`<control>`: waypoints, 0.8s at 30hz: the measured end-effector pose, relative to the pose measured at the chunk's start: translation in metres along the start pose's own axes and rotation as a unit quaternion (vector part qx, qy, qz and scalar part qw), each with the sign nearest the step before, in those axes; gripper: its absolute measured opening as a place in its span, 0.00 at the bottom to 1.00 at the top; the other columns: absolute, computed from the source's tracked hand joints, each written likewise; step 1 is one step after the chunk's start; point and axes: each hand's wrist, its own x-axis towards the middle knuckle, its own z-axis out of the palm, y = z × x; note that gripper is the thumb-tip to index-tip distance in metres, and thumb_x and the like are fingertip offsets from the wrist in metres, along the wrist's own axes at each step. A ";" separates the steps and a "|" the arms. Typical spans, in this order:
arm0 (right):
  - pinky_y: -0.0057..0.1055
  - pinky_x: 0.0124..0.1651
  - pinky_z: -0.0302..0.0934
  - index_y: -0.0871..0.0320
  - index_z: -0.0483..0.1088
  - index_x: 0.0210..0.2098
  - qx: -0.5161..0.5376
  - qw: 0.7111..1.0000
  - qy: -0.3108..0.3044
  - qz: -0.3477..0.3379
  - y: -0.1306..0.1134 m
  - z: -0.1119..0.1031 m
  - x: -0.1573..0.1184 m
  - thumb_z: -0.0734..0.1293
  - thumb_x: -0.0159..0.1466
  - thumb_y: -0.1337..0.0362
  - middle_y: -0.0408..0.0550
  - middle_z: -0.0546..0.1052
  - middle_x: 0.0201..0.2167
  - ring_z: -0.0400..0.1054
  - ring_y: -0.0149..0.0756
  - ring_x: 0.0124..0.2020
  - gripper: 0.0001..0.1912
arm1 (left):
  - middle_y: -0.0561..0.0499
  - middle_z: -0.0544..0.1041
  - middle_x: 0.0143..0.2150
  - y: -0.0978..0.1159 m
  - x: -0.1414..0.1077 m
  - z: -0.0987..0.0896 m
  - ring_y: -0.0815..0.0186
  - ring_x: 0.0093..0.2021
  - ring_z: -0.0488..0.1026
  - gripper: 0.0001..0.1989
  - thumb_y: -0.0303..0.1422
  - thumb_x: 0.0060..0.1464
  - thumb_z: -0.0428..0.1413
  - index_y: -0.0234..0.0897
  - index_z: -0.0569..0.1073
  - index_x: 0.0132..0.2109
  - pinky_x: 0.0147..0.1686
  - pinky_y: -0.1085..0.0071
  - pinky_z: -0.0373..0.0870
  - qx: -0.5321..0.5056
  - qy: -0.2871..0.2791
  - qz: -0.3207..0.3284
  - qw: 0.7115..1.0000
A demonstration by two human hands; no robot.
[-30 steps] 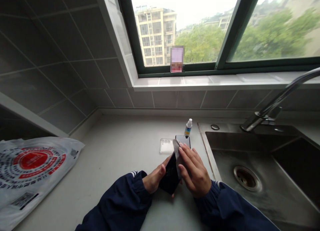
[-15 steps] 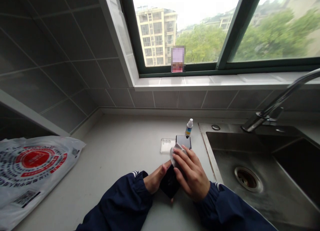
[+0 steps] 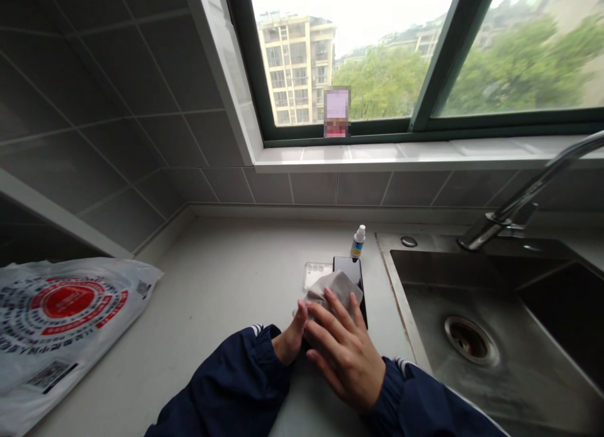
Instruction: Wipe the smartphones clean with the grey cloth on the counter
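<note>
Largest, a green-framed window, with a pale building and trees beyond the glass. Below, a white bench along the tiled wall. Let into the right side, a steel sink; over at the far left, a white plastic bag with red and black print, unmoved since a second ago. Behind the sink, a chrome faucet. Next down, two navy sleeves, white stripes at the cuffs. Beyond the cuffs, hands together over one bundle: right hand flat on top, fingers fanned, lower and farther left than half a second ago; left hand gripping a dark slab from the left, thumb up, other fingers out of sight. Of that slab, plain to see earlier, now only a sliver between the hands. Under the right fingers, a grey cloth, bunched before, now spread wide. Just behind, lying on the bench, a phone, with more of the right edge showing than before. Left of it, a clear case, partly covered by the cloth. Smallest, an upright white bottle behind the phone, same place as earlier.
</note>
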 end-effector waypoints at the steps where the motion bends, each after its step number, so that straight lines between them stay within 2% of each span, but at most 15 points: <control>1: 0.62 0.67 0.32 0.54 0.65 0.57 -0.001 1.000 -0.016 -0.005 -0.001 -0.001 0.000 0.63 0.66 0.62 0.47 0.60 0.66 0.40 0.54 0.69 0.20 | 0.46 0.63 0.65 -0.001 0.001 0.000 0.58 0.69 0.51 0.40 0.59 0.58 0.33 0.38 0.64 0.63 0.66 0.57 0.45 -0.013 0.017 0.000 1.000; 4: 0.63 0.66 0.35 0.55 0.65 0.57 -0.008 0.999 -0.043 -0.009 -0.004 -0.001 0.000 0.62 0.66 0.61 0.49 0.58 0.66 0.40 0.54 0.69 0.20 | 0.45 0.68 0.62 -0.003 0.005 0.000 0.56 0.66 0.57 0.41 0.62 0.56 0.34 0.37 0.68 0.59 0.65 0.54 0.48 -0.030 0.037 0.000 0.999; 7: 0.63 0.67 0.33 0.54 0.65 0.57 -0.019 1.000 -0.025 0.004 -0.004 0.003 -0.002 0.63 0.66 0.61 0.47 0.57 0.67 0.40 0.54 0.69 0.20 | 0.48 0.67 0.63 -0.003 0.005 0.000 0.56 0.67 0.56 0.40 0.62 0.54 0.36 0.41 0.70 0.59 0.66 0.56 0.46 -0.018 0.045 0.003 0.999; 10: 0.62 0.67 0.28 0.53 0.64 0.58 -0.040 0.999 0.014 0.032 0.002 0.009 -0.004 0.62 0.66 0.61 0.46 0.57 0.67 0.40 0.54 0.69 0.20 | 0.50 0.59 0.68 0.000 0.001 0.000 0.57 0.70 0.48 0.36 0.59 0.56 0.40 0.43 0.65 0.62 0.68 0.59 0.42 0.033 0.066 0.016 0.997; 12: 0.62 0.67 0.29 0.54 0.64 0.58 -0.050 0.996 0.037 0.057 0.008 0.010 -0.004 0.62 0.66 0.62 0.47 0.57 0.67 0.41 0.55 0.69 0.21 | 0.47 0.56 0.69 0.005 -0.002 0.003 0.55 0.69 0.48 0.36 0.57 0.57 0.42 0.42 0.59 0.65 0.67 0.56 0.46 0.055 0.064 0.019 0.996; 14: 0.63 0.66 0.33 0.56 0.62 0.59 -0.050 0.993 0.067 0.085 0.016 0.010 -0.005 0.61 0.67 0.63 0.50 0.58 0.66 0.42 0.55 0.69 0.21 | 0.41 0.61 0.66 0.014 -0.003 0.009 0.47 0.65 0.57 0.39 0.57 0.56 0.42 0.40 0.55 0.67 0.60 0.48 0.59 0.064 0.036 0.000 0.997; 15: 0.63 0.65 0.37 0.57 0.61 0.60 -0.045 0.991 0.081 0.099 0.020 0.010 -0.005 0.60 0.67 0.64 0.51 0.58 0.66 0.43 0.55 0.69 0.22 | 0.39 0.62 0.65 0.019 -0.003 0.013 0.45 0.63 0.60 0.40 0.58 0.55 0.44 0.40 0.53 0.68 0.58 0.47 0.62 0.074 0.009 -0.015 0.997; 19: 0.58 0.63 0.49 0.57 0.56 0.64 0.008 0.983 0.126 0.135 0.030 0.009 -0.007 0.58 0.68 0.65 0.54 0.57 0.67 0.48 0.52 0.67 0.25 | 0.38 0.62 0.65 0.036 0.000 0.026 0.44 0.59 0.65 0.43 0.59 0.53 0.45 0.38 0.52 0.68 0.55 0.51 0.65 0.116 -0.027 0.011 0.993; 24: 0.51 0.64 0.55 0.58 0.53 0.67 0.109 0.966 0.183 0.145 0.031 0.010 -0.011 0.56 0.69 0.68 0.55 0.58 0.66 0.53 0.49 0.66 0.27 | 0.36 0.64 0.63 0.035 0.002 0.025 0.48 0.48 0.74 0.44 0.60 0.53 0.43 0.40 0.50 0.69 0.43 0.55 0.72 0.100 -0.036 -0.004 0.994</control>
